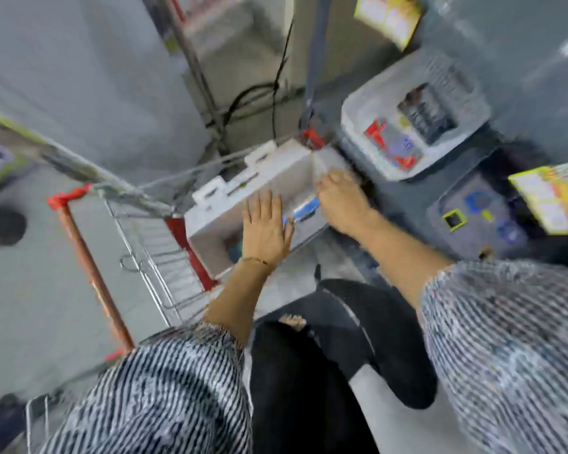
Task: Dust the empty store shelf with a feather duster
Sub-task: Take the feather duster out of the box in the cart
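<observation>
Frame: blurred by motion throughout; fine detail was lost.
Pole: red-brown, upright at far left, red fitting at its top.
Rack: wire shelving just right of the pole, tilted in view, bare where I could see it.
Box: white, open-topped, between the rack and the counter; something blue lay inside near its right end.
Left hand: flat, fingers spread and straight, palm down over the box's near edge, gripping nothing. A thin bracelet sat at the wrist.
Right hand: at the box's right end, fingers curled toward its corner; too smeared to tell whether it was clasping the box.
Sleeves: both striped black and white.
Trousers: black, between the arms.
Tub: white, lidded, on the counter right of the box.
Packets: yellow, at far right.
Duster: I could not find one anywhere in view; neither hand had it.
</observation>
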Available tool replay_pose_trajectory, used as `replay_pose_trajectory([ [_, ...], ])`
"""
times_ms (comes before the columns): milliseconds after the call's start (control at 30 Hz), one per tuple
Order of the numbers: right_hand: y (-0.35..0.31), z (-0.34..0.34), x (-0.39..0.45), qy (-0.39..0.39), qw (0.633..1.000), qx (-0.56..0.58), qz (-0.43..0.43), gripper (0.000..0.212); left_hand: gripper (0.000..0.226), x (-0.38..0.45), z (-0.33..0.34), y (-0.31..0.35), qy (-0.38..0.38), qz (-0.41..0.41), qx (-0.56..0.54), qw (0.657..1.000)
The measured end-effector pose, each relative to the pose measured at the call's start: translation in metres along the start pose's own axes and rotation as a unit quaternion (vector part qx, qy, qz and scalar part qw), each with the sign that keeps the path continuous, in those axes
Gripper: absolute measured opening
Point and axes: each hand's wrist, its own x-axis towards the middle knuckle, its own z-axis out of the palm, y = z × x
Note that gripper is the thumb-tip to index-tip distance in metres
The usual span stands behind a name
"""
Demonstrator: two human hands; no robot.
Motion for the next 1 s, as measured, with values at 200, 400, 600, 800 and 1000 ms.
replay_pose_trajectory([
  [200, -0.009, 0.065, 0.067, -0.142, 0.983, -0.113, 0.019, 0.037, 0.058, 0.021, 0.077, -0.045, 0.01, -0.034, 0.002, 0.999],
  [400, -0.012, 0.076, 0.075, -0.121, 0.979, -0.162, 0.004, 0.022, 0.057, 0.033, 0.087, -0.051, 0.04, -0.014, 0.014, 0.999],
  [600, 0.014, 0.009, 0.011, -0.065, 0.984, -0.162, 0.032, 0.023, 0.056, 0.02, 0.023, -0.016, 0.048, 0.042, 0.022, 0.998],
  [800, 0.068, -0.099, -0.117, 0.008, 0.987, -0.074, 0.145, 0.021, 0.071, 0.0, -0.09, 0.054, 0.071, 0.162, 0.034, 0.984],
  [1000, 0.122, -0.214, -0.271, 0.137, 0.962, -0.05, 0.232, 0.017, 0.083, -0.009, -0.215, 0.148, 0.144, 0.349, 0.035, 0.925],
])
